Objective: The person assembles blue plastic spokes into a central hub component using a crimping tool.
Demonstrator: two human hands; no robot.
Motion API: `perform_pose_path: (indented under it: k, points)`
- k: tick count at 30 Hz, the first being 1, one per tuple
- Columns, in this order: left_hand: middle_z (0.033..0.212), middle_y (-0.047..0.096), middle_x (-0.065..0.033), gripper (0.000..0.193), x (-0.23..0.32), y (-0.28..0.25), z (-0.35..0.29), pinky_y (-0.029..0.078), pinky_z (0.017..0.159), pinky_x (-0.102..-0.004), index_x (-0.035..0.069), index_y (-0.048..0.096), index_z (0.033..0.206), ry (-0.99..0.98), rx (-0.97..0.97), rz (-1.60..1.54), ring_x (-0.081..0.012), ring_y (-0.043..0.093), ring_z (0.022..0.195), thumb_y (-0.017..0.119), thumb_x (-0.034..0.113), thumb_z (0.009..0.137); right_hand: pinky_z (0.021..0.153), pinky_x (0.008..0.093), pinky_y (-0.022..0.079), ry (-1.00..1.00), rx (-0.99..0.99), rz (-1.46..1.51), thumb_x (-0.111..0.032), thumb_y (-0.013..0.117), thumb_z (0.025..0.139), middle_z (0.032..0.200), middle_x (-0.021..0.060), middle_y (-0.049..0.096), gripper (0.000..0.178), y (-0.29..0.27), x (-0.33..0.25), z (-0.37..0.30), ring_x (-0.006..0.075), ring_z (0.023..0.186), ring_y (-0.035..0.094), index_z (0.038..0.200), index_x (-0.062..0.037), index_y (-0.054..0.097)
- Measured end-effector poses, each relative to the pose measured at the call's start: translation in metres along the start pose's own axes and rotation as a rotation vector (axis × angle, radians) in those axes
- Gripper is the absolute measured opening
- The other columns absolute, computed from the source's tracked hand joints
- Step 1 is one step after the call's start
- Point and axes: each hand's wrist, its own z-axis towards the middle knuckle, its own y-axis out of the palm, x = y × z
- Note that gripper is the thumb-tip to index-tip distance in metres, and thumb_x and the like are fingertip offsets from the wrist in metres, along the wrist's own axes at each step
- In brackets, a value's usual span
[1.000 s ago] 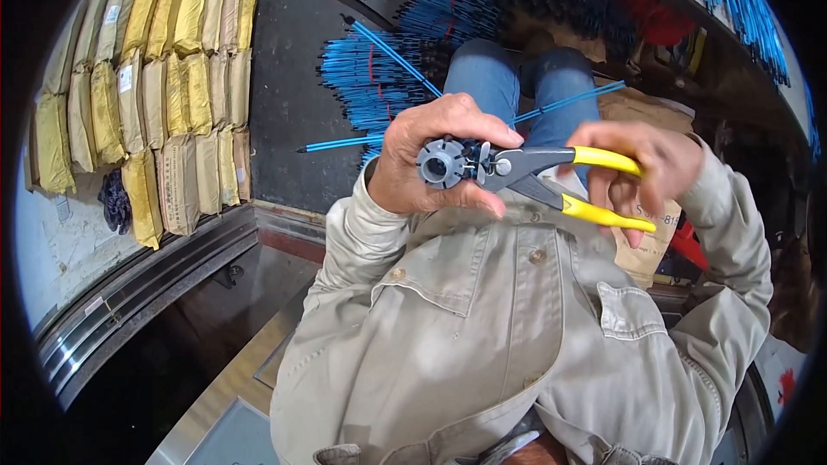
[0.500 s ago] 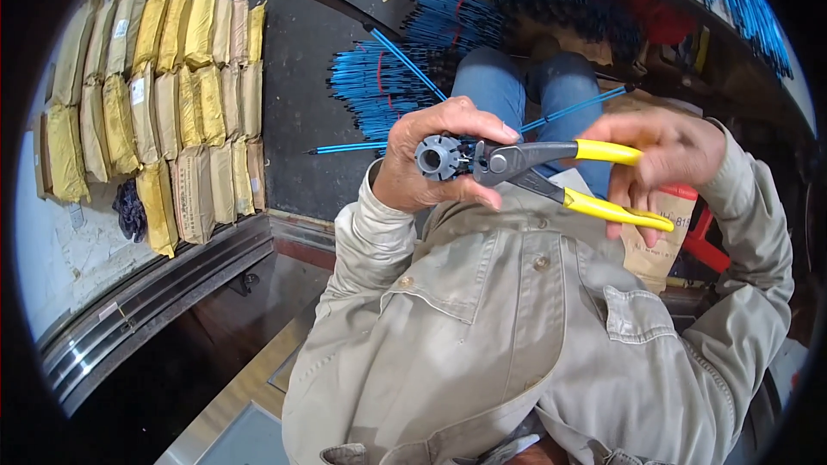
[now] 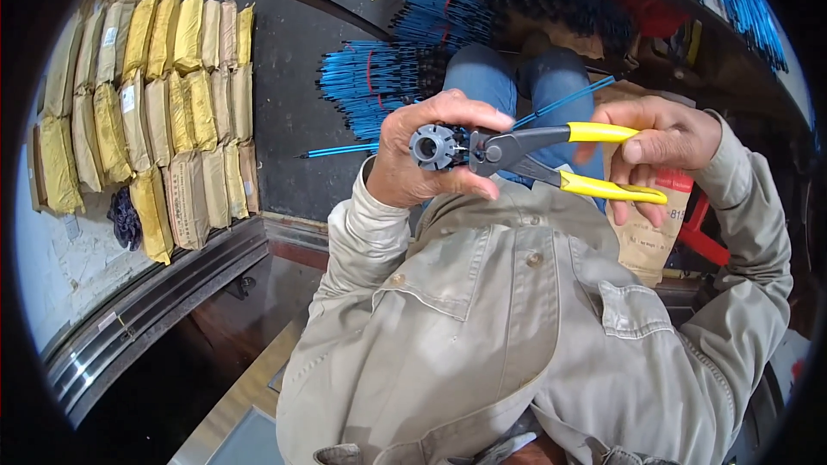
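Observation:
My left hand is closed around a grey round hub with a hole in its middle and slots around its rim. Thin blue rods stick out past the hand: some blue rods to the left, others to the upper right. My right hand grips nippers by their spread yellow handles. The nippers' dark jaws are at the hub's right side, between my left thumb and fingers; what they touch is hidden.
Bundles of blue rods tied with red bands lie on the floor ahead. Several yellow and brown paper-wrapped packages stand in rows at the left. More blue rods lie on a surface at the upper right. A brown paper bag is at my right.
The blue rods that pointed up and left from the hub no longer show there. My right hand has come into sharper view on the handles. The whole view has shifted slightly.

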Motion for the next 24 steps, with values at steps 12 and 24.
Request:
perform_pose_path:
  k: [12,24]
  points:
    - [0.090,0.062,-0.0058,0.053,-0.005,0.016,0.002,0.045,0.070,-0.0252,0.002,0.062,0.097,0.117,0.184,0.065,-0.0133,0.056,0.077,0.086,0.022,0.054,0.068,0.0404,0.046,-0.676,0.986,-1.830,-0.013,0.072,0.061,0.110,0.0151,0.048,0.050,0.034,0.020,0.019,0.0272,0.080,0.056,0.108,-0.0073,0.057]
    - [0.087,0.059,-0.0057,0.056,-0.005,0.012,-0.006,0.042,0.068,-0.0256,0.001,0.061,0.095,0.127,0.280,0.196,-0.0127,0.052,0.075,0.084,0.033,0.056,0.056,0.0346,0.043,-0.819,0.920,-1.576,-0.020,0.073,0.066,0.079,0.0105,0.046,0.031,0.019,0.040,0.064,0.0258,0.068,0.052,0.082,-0.0038,0.051]
